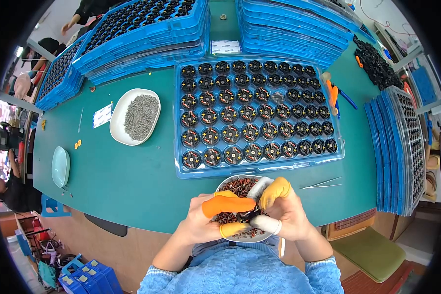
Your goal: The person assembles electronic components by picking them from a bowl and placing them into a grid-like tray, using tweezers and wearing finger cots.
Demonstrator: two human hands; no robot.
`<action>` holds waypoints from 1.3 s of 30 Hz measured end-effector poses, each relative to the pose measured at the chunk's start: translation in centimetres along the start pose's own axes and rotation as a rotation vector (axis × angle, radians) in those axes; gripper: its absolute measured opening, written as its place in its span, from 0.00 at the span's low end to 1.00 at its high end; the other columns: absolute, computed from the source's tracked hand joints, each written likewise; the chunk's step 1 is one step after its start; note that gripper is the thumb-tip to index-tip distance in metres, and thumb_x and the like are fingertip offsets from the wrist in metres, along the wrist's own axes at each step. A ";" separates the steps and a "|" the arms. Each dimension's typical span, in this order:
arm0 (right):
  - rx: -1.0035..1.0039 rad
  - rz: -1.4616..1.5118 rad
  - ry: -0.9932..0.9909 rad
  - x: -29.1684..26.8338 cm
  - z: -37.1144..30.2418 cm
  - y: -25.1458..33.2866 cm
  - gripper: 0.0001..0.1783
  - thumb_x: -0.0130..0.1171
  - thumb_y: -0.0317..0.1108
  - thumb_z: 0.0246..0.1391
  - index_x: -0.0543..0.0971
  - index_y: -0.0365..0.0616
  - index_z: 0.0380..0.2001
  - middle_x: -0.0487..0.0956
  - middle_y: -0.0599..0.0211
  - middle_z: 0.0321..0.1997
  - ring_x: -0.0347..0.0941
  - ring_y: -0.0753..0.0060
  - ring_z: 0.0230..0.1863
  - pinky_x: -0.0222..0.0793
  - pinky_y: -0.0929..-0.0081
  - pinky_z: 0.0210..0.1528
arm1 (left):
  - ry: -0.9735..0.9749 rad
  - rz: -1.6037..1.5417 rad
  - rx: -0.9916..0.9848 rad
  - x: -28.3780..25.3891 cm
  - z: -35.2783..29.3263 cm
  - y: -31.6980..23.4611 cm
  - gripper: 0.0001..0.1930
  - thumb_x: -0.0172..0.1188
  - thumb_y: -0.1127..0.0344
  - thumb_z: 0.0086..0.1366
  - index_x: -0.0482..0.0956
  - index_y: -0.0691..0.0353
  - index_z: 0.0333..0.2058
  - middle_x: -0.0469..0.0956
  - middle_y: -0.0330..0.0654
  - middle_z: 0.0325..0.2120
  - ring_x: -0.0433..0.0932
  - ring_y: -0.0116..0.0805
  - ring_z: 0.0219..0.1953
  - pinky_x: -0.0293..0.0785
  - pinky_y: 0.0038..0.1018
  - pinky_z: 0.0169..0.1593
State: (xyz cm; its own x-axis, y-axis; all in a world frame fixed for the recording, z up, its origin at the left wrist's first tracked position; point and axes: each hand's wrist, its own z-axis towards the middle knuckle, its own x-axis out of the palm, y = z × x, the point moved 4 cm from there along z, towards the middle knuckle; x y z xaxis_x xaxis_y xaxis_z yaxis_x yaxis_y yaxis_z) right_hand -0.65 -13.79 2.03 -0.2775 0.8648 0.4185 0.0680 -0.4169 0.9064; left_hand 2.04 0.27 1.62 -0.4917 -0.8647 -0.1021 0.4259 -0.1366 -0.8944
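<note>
Both my hands are close together over a pale bowl (252, 239) full of small red-brown and dark pieces (239, 185). Between my fingertips is a round black part (250, 214), mostly hidden by the fingers. My left hand (199, 219) grips it with fingers in orange and yellow finger cots. Opposite, my right hand (290, 211) pinches at it in yellow and whitish cots. Just beyond the bowl lies a blue tray (259, 169) with rows of similar round black parts (250, 132) carrying red and yellow bits. One slot (277, 96) in the tray shows bare plastic.
A white dish of small grey metal pieces (142, 117) stands left, beside a pale green dish (60, 166). Tweezers (322, 183) lie at right; orange-handled tools (333, 95) are by the tray. Blue tray stacks (144, 54) rise behind and at right (394, 152). A chair (369, 252) stands right.
</note>
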 end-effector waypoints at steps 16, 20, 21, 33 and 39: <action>-0.028 -0.098 -0.072 -0.2 0.3 0.3 0.16 0.56 0.22 0.39 0.61 0.45 0.29 0.64 0.62 0.33 0.62 0.73 0.35 0.60 0.76 0.40 | 0.022 -0.205 -0.095 0.3 0.0 1.1 0.22 0.62 0.75 0.43 0.69 0.71 0.40 0.72 0.47 0.31 0.74 0.34 0.28 0.70 0.25 0.33; -0.048 -0.197 -0.049 -1.1 -0.6 1.6 0.12 0.55 0.29 0.42 0.65 0.42 0.31 0.68 0.59 0.33 0.67 0.70 0.36 0.63 0.74 0.38 | -0.074 -0.598 -0.143 1.0 -0.1 0.3 0.23 0.58 0.76 0.45 0.66 0.69 0.43 0.70 0.46 0.41 0.70 0.33 0.43 0.65 0.27 0.47; -0.131 -0.376 -0.070 -2.0 -1.1 2.0 0.14 0.54 0.32 0.43 0.66 0.41 0.34 0.70 0.57 0.33 0.68 0.67 0.35 0.65 0.73 0.38 | -0.134 -0.681 -0.191 0.9 -0.2 0.4 0.23 0.56 0.75 0.46 0.65 0.70 0.44 0.68 0.47 0.42 0.68 0.33 0.45 0.63 0.28 0.48; 0.321 -1.756 -0.444 -9.2 -6.9 5.7 0.16 0.62 0.25 0.28 0.71 0.38 0.27 0.69 0.61 0.31 0.65 0.57 0.33 0.61 0.67 0.34 | -0.135 -0.829 -0.341 0.9 0.7 0.9 0.23 0.53 0.72 0.53 0.61 0.70 0.48 0.67 0.44 0.41 0.68 0.29 0.43 0.66 0.24 0.45; 0.315 -1.778 -0.306 -10.0 -7.0 5.4 0.13 0.60 0.26 0.33 0.70 0.37 0.25 0.69 0.60 0.26 0.65 0.58 0.28 0.62 0.68 0.31 | -0.128 -0.842 -0.369 1.0 0.8 0.7 0.23 0.54 0.75 0.52 0.61 0.69 0.48 0.66 0.44 0.43 0.67 0.30 0.44 0.66 0.26 0.47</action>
State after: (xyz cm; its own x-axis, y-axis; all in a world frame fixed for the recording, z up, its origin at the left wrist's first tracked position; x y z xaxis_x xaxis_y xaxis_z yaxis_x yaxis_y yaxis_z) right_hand -4.22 -26.63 2.40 -0.0518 0.2023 -0.9780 0.0893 0.9763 0.1972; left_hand 2.47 -1.11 1.23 -0.4323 -0.5996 0.6735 -0.3130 -0.6007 -0.7357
